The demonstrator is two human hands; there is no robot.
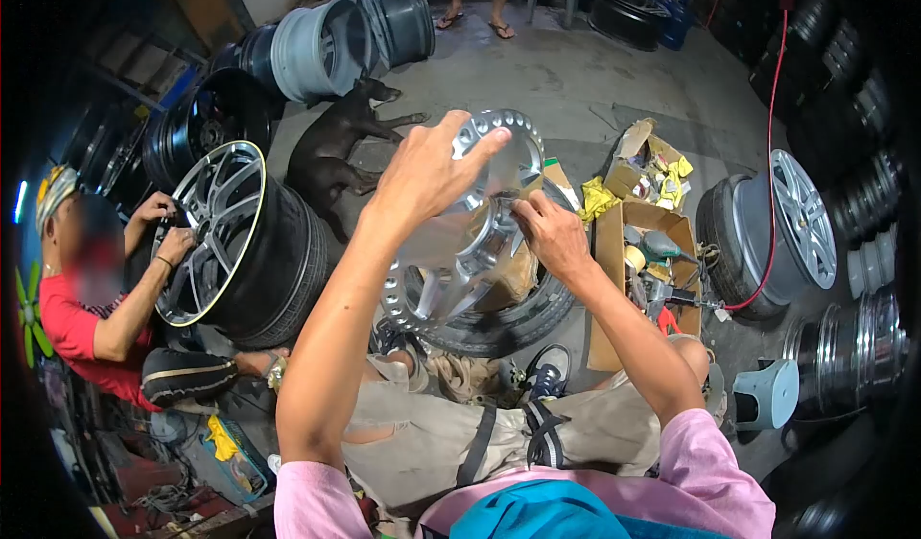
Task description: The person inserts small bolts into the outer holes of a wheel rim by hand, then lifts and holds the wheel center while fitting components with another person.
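Note:
A shiny silver wheel face [451, 294], with spokes and a row of bolt holes round its edge, is tilted up in front of me. My left hand [427, 170] grips its upper edge, thumb apart from the fingers. My right hand [556, 237] is closed, its fingertips against the metal near the hub; anything pinched in them is hidden. Beneath the wheel face lies a black tire [499, 333], with brown cardboard [510, 285] showing over it.
An open cardboard box [606, 333] of tools is at my right, near a tire with a silver rim [804, 221] and a red hose [773, 107]. A co-worker in a red shirt [72, 314] handles a spoked wheel [213, 237] at left. A black dog [331, 146] lies ahead.

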